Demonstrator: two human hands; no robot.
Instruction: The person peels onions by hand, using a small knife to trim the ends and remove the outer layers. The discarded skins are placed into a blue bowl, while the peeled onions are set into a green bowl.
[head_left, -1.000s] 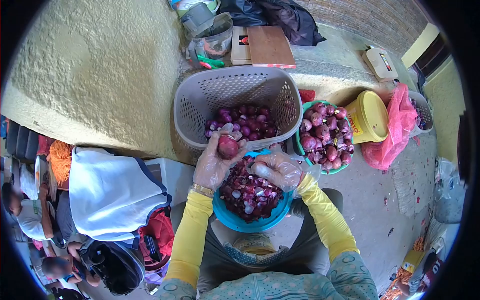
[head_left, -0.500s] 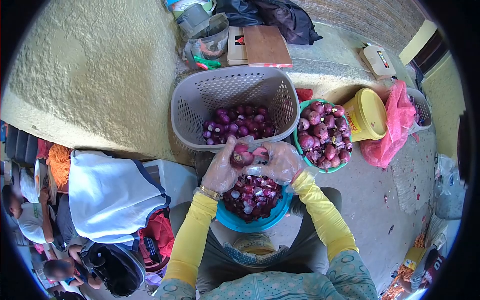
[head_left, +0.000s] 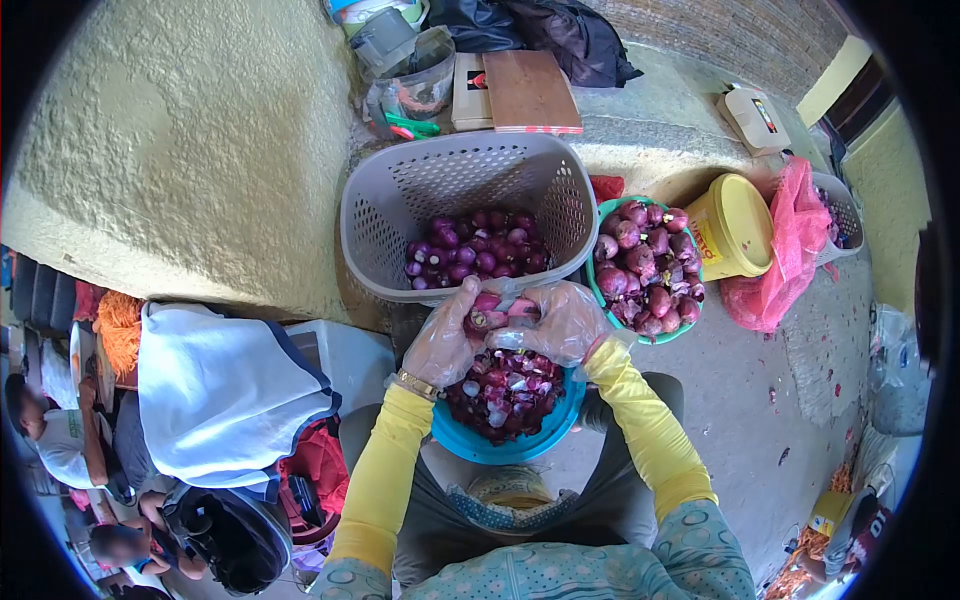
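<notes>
My left hand (head_left: pixel 441 338), in a clear plastic glove, is closed around a red onion (head_left: pixel 484 318). From the other side my right hand (head_left: pixel 566 326), gloved the same way, pinches a pink piece of onion skin (head_left: pixel 522 309) at the onion's edge. Both hands are just above a blue basin (head_left: pixel 513 455) filled with loose purple skins (head_left: pixel 505 390). Beyond them stands a grey perforated basket (head_left: pixel 365 225) with glossy peeled red onions (head_left: pixel 478 248) at its bottom. Unpeeled onions (head_left: pixel 647 262) fill a green-rimmed bowl to the right.
A yellow bucket (head_left: pixel 735 228) leans beside a pink mesh bag (head_left: pixel 780 270) on the right. A white cloth (head_left: pixel 225 390) covers things on the left. Behind the basket lies a brown board (head_left: pixel 533 90). Other people sit at the lower left, and one person (head_left: pixel 865 540) is at the lower right.
The onion has turned slightly in my left hand, and my right fingers have shifted a little against it. Basket, basin and bowl stay where they were.
</notes>
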